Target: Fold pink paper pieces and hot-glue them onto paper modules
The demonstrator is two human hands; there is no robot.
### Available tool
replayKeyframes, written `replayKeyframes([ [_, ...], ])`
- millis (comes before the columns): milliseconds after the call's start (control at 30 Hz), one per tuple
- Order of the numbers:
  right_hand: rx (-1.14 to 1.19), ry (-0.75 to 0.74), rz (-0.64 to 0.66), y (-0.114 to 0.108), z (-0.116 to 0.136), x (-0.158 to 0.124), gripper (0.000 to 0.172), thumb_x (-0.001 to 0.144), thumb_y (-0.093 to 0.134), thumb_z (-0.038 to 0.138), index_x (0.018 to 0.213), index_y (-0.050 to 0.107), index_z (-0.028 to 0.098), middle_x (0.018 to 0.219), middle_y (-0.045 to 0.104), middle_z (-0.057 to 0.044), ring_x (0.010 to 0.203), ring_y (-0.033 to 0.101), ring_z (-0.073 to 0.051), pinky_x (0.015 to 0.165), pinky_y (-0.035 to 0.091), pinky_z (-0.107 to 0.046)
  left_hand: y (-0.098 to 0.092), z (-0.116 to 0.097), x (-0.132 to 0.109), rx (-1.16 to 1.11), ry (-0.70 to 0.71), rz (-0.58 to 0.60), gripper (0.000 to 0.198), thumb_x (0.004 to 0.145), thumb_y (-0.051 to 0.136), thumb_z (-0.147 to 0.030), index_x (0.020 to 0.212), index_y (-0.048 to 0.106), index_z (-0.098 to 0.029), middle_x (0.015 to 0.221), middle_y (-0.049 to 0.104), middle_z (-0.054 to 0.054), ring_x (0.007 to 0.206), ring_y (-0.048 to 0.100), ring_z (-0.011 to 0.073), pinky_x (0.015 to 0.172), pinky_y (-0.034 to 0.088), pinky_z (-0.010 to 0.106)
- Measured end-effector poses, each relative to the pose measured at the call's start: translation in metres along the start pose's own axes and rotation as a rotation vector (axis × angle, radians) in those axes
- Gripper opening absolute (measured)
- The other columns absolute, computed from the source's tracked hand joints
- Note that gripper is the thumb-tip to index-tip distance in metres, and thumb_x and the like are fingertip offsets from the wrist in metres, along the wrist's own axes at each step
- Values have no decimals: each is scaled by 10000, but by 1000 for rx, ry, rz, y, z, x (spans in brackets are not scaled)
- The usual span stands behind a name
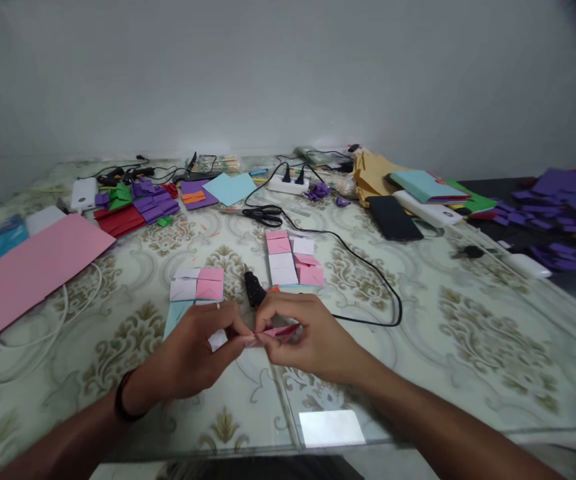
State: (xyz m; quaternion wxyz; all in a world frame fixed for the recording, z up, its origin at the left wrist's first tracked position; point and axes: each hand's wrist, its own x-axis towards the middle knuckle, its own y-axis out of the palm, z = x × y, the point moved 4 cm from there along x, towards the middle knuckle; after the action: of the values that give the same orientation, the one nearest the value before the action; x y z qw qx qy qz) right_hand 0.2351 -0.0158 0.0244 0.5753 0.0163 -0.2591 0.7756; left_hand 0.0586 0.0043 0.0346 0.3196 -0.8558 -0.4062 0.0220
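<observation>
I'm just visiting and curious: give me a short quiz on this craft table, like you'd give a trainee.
1. True or false: the left hand and right hand both pinch the pink folded paper.
2. What lies on the table just beyond the hands? A. black glue gun B. a mug C. a stapler
3. Fill in: the large pink sheet lies on the person's ___ side.
Key: 1 true; 2 A; 3 left.

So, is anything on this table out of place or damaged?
Nothing looks spilled or damaged. Only a black corded tool lies loose just behind the pink paper, its cable looping over the table.
</observation>
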Motion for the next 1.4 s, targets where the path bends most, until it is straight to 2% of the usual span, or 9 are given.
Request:
replayKeyframes([
  [333,27,41,-12,-8,4,4,120,733,641,89,738,663,207,731,681,26,668,595,-126,659,454,-253,-7,11,-3,-196,-77,40,229,988,641,-252,772,596,-190,734,610,-13,687,519,130,651,405,271],
  [567,38,110,19,-6,-1,4,129,718,642,71,742,661,197,733,684,27,671,597,-123,651,451,-243,-7,14,-2,-206,-84,22,235,972,642,-245,751,587,-187,722,594,-11,686,514,129,641,403,266],
  [700,59,116,84,-3,-2,5,128,744,652,68,781,664,191,780,686,16,698,603,-124,664,466,-238,-5,10,-1,-103,-81,23,155,913,657,-173,772,595,-187,709,601,-25,651,523,110,619,417,239],
  [800,51,101,103,0,-2,4,84,813,673,115,777,667,191,781,680,8,718,609,-127,680,468,-242,-4,7,1,-37,-80,-30,108,911,645,-159,810,628,-193,719,624,-29,654,548,108,621,432,230],
  [933,94,150,157,5,-7,2,101,818,677,118,758,641,192,722,637,28,655,567,-108,620,442,-220,-4,6,3,-51,-100,-84,102,923,655,-171,829,674,-208,745,654,-27,676,581,111,603,439,220],
  [1067,172,223,78,2,-11,1,93,830,674,159,768,615,197,712,622,30,659,571,-114,621,450,-226,-9,9,3,-155,-111,-113,95,980,621,-212,936,705,-225,874,713,-13,804,642,124,738,503,237],
  [1167,180,258,70,0,-11,1,106,856,661,179,771,600,198,698,614,29,647,566,-117,611,444,-230,-13,14,2,-172,-158,-168,133,1002,601,-245,902,684,-217,839,692,-15,761,621,120,678,486,228],
  [1300,68,202,117,3,-8,2,53,865,687,180,860,639,203,779,657,9,704,607,-136,644,469,-245,-8,12,2,-15,-141,-118,119,941,633,-173,839,687,-202,771,699,-28,713,616,112,671,473,228],
  [1400,12,136,77,3,-5,2,81,920,674,224,843,657,203,784,655,3,703,599,-133,645,458,-249,-5,9,4,4,-133,-91,94,909,646,-154,847,700,-200,776,717,-36,715,632,106,692,483,221],
])
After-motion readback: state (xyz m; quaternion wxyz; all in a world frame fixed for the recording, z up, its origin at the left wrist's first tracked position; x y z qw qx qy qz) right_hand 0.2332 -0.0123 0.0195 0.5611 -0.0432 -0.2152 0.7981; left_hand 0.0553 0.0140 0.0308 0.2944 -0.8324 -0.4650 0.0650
